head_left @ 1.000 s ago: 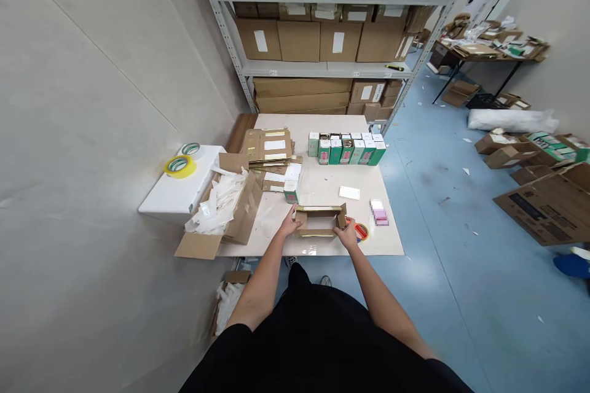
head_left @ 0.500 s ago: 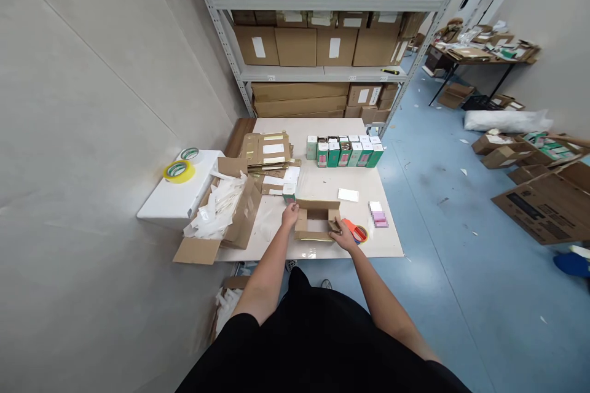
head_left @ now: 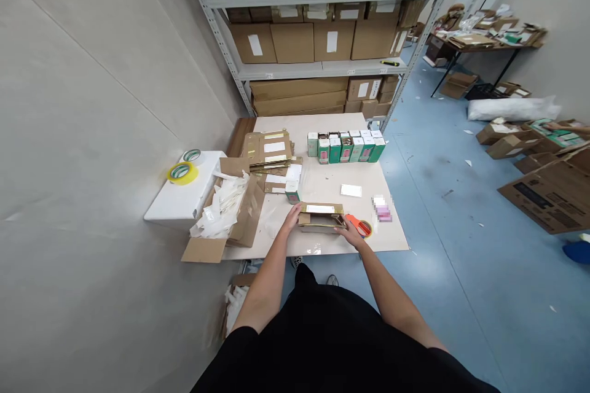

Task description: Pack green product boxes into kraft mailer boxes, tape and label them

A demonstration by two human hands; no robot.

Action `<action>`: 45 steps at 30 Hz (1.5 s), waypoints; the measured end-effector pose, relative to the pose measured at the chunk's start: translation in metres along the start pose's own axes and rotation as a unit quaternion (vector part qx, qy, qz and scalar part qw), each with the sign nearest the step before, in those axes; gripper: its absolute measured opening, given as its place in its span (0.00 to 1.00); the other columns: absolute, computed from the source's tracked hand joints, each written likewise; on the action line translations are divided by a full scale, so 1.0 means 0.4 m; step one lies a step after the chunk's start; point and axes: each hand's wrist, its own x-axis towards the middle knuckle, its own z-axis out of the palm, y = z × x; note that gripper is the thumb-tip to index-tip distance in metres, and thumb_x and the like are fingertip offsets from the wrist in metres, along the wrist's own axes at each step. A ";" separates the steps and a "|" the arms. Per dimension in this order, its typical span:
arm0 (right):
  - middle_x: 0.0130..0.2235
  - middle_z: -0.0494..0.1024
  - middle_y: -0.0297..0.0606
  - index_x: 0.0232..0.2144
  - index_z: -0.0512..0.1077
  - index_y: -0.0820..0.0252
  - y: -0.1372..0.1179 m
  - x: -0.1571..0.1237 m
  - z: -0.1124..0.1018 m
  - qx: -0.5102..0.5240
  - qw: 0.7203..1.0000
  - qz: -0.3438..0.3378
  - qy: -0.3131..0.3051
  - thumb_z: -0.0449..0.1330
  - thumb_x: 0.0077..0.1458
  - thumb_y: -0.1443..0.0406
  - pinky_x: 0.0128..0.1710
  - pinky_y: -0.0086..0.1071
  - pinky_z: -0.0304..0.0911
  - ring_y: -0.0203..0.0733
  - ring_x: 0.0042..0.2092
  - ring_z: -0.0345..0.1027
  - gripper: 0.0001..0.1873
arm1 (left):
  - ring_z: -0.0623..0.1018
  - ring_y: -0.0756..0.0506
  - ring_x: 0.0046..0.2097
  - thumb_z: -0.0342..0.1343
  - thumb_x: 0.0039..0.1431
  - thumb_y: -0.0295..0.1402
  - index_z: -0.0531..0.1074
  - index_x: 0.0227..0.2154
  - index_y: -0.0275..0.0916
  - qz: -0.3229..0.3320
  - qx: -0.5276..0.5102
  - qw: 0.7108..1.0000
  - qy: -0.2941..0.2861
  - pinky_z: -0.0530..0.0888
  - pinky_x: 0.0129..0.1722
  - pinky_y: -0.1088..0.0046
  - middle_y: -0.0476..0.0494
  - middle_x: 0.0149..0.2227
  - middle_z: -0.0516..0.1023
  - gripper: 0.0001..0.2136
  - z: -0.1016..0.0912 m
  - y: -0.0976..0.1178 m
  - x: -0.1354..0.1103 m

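Note:
A small brown cardboard box with a white label on its top lies near the front edge of the pale table. My left hand presses against its left end and my right hand holds its right front corner, so both hands grip the box. An orange tape dispenser lies just right of my right hand. A single green-and-white carton stands right behind the box.
A row of green and white cartons stands at the table's far side, flattened cardboard boxes at the back left, a white card and pink pads on the right. An open carton of white bags hangs off the left edge. Tape rolls sit on a white stand. Shelving holds large boxes.
The box was open with its flaps up; now its top flaps are folded down and it looks flat and closed. Both hands stayed on its ends.

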 end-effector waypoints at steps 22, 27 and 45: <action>0.54 0.79 0.46 0.63 0.70 0.55 -0.004 0.046 0.064 -0.136 0.979 -0.023 0.148 0.65 0.53 0.50 0.57 0.43 0.64 0.57 0.56 0.72 0.37 | 0.76 0.37 0.59 0.54 0.67 0.41 0.71 0.58 0.44 0.046 0.174 0.971 0.158 0.70 0.60 0.61 0.39 0.56 0.79 0.19 0.088 -0.017 -0.021; 0.41 0.82 0.45 0.64 0.69 0.57 -0.004 0.060 0.069 -0.133 0.980 0.017 0.150 0.67 0.52 0.52 0.54 0.44 0.64 0.58 0.49 0.75 0.38 | 0.74 0.37 0.63 0.57 0.65 0.42 0.58 0.69 0.42 -0.049 0.183 0.971 0.149 0.68 0.61 0.62 0.36 0.61 0.76 0.31 0.090 -0.003 0.016; 0.42 0.80 0.42 0.42 0.75 0.56 0.079 0.128 0.034 -0.127 0.976 0.091 0.153 0.58 0.55 0.52 0.53 0.43 0.66 0.52 0.51 0.73 0.18 | 0.73 0.33 0.64 0.63 0.58 0.40 0.68 0.63 0.43 -0.063 0.132 0.982 0.117 0.68 0.63 0.59 0.35 0.60 0.77 0.29 0.144 -0.106 0.012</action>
